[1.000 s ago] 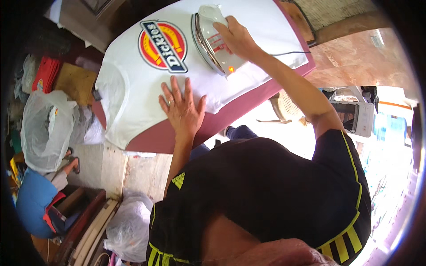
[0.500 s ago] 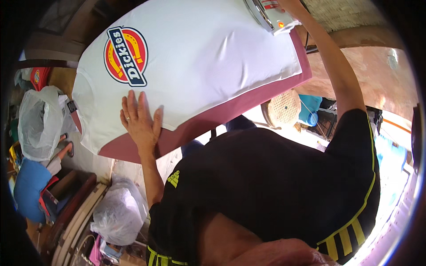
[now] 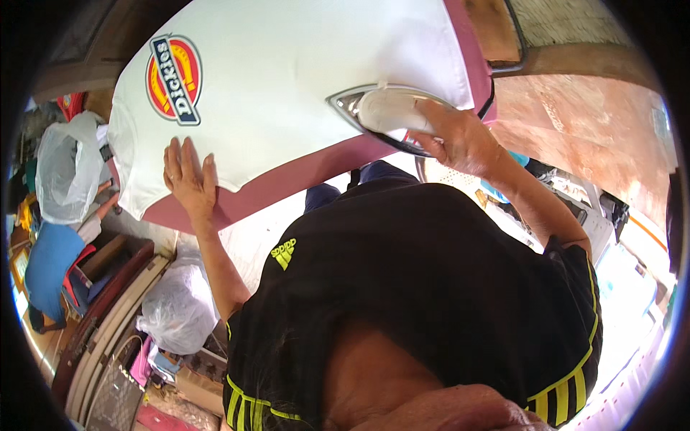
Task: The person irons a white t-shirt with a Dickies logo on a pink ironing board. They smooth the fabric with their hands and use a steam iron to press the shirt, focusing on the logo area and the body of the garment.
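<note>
Iron [image 3: 384, 111] grasped in the right hand [image 3: 463, 140], at the near right edge of a white shirt [image 3: 287, 93] spread over a maroon-covered board [image 3: 316, 165].
Right elbow bent, forearm angled in from the right, fingers curled round the iron's handle, tip of the iron pointing left. Left hand [image 3: 190, 185] unclenched and palm down: fingers extended toward the far side on the white shirt, just on the near side of a round red-and-yellow emblem [image 3: 174, 80], thumb apart to the right, wrist over the board's near edge. Handle mostly hidden under the right hand; underside of the iron out of sight, contact with the cloth impossible to tell. Far part of shirt and board cut off by the edge of the view. Clear plastic bag [image 3: 70, 179] left of the board, contents hard to make out.
</note>
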Tool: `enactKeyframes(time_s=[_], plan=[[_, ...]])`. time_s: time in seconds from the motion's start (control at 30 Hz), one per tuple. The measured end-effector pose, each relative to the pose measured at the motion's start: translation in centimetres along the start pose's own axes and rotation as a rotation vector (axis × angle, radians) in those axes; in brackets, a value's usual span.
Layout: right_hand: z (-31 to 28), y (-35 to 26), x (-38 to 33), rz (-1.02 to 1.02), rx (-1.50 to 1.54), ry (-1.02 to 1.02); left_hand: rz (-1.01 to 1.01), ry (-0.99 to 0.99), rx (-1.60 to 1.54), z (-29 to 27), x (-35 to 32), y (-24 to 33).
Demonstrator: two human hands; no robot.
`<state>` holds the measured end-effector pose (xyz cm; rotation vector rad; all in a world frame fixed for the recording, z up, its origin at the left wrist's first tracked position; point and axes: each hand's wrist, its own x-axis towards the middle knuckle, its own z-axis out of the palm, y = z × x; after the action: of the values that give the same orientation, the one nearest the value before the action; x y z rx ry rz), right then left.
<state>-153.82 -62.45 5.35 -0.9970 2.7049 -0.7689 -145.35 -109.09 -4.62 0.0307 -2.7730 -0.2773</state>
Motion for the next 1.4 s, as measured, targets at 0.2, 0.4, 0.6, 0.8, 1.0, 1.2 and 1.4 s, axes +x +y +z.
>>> enactKeyframes(time_s=[0.2, 0.4, 0.6, 0.8, 1.0, 1.2, 1.4], plan=[[-4.6, 9.1, -2.8, 0.041, -0.322, 0.142, -0.065, -0.006, 0.034, 0.1, -0.2, 1.0], [-11.6, 15.8, 0.1, 0.733, 0.141, 0.317, -0.17, 0.073, 0.126, 0.0, -3.0, 0.3], [-13.3, 24.0, 6.2, 0.63, 0.008, 0.37, -0.232, 0.136, 0.083, -0.6, -4.4, -0.8], [-11.4, 28.3, 6.9, 0.656, 0.145, 0.479, -0.241, 0.233, 0.129, -1.8, -5.2, -3.7], [-10.8, 25.3, 6.4, 0.243, -0.722, 0.587, -0.242, 0.172, -0.056, -3.5, -5.9, -9.8], [-1.4, 15.7, 1.4, -0.031, -0.236, 0.537, -0.14, 0.103, -0.016, -4.4, -4.9, -12.6], [1.8, 16.4, 1.2, 0.404, 0.027, 0.583, -0.041, 0.18, -0.169, -2.1, 2.6, 1.8]])
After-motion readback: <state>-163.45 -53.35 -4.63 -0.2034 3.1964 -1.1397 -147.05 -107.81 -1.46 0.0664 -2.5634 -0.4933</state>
